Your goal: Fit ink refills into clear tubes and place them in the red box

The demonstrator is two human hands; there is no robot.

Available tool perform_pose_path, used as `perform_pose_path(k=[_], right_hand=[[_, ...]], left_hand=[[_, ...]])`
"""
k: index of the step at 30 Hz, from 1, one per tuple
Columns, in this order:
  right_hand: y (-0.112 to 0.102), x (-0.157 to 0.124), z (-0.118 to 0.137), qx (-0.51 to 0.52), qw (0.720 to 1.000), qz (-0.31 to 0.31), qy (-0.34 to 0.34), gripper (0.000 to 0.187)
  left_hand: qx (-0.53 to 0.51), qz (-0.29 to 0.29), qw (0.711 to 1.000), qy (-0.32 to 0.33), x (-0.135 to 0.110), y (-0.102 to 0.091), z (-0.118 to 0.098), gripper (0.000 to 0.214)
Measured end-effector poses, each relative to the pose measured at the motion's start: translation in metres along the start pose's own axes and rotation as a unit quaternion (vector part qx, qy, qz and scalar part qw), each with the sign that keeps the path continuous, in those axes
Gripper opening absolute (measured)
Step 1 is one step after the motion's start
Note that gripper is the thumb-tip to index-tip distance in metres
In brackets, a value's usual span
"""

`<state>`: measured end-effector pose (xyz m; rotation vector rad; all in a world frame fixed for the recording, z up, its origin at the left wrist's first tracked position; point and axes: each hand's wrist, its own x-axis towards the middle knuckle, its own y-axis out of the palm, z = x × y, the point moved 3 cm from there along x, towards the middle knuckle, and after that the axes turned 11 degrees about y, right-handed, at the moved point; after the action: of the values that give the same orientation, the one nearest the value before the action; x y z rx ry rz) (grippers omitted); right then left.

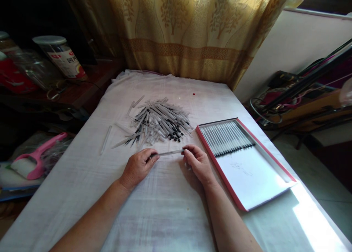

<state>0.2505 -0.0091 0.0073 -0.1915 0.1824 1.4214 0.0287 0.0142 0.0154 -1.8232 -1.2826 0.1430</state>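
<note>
A slim clear pen (169, 153) spans the gap between my two hands, just in front of a heap. My left hand (140, 165) pinches its left end, and the fingers of my right hand (196, 161) are closed on its right end. Beyond them lies a loose pile of pen parts (162, 121), with clear barrels, caps and black pieces mixed together. To the right, a shallow red-edged box (220, 178) holds a neat row of clear pens (227, 136) with black ends, lined up across its far half over a white base.
One clear tube (106, 140) lies apart, left of the pile. A small red piece (194, 94) rests near the table's far end. Jars (62, 55) stand on a dark cabinet at left, above a pink-handled object (41, 154). A patterned curtain (181, 24) hangs behind the white-covered table (154, 215).
</note>
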Motion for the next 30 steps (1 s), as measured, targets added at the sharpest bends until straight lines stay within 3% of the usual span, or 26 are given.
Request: perform_pose_path(k=[7, 11, 17, 22, 25, 27, 30], right_hand=[[0.001, 0.002, -0.005, -0.046, 0.999, 0.016, -0.006, 0.028], [-0.002, 0.003, -0.004, -0.018, 1.0, -0.007, 0.011, 0.029], [-0.002, 0.005, -0.005, 0.019, 0.999, -0.01, 0.03, 0.033], [-0.002, 0.005, -0.004, 0.031, 0.999, -0.016, 0.038, 0.039], [-0.005, 0.006, -0.004, 0.049, 0.998, -0.04, 0.028, 0.036], [-0.009, 0.006, -0.005, 0.068, 0.995, -0.075, 0.013, 0.033], [-0.012, 0.007, -0.005, 0.091, 0.99, -0.107, -0.007, 0.026]], left_hand=[[-0.001, 0.008, 0.999, 0.037, 0.011, 0.003, -0.006, 0.021], [0.103, -0.02, 0.992, 0.073, 0.035, -0.005, 0.002, 0.024], [0.253, 0.023, 0.96, 0.116, 0.073, -0.004, 0.013, 0.025], [0.287, 0.061, 0.947, 0.135, 0.083, -0.003, 0.012, 0.011], [0.262, 0.049, 0.956, 0.126, 0.077, -0.01, 0.008, 0.011], [0.204, 0.026, 0.975, 0.084, 0.067, -0.015, 0.007, 0.013], [0.009, -0.025, 0.999, -0.017, 0.043, -0.017, 0.008, 0.022]])
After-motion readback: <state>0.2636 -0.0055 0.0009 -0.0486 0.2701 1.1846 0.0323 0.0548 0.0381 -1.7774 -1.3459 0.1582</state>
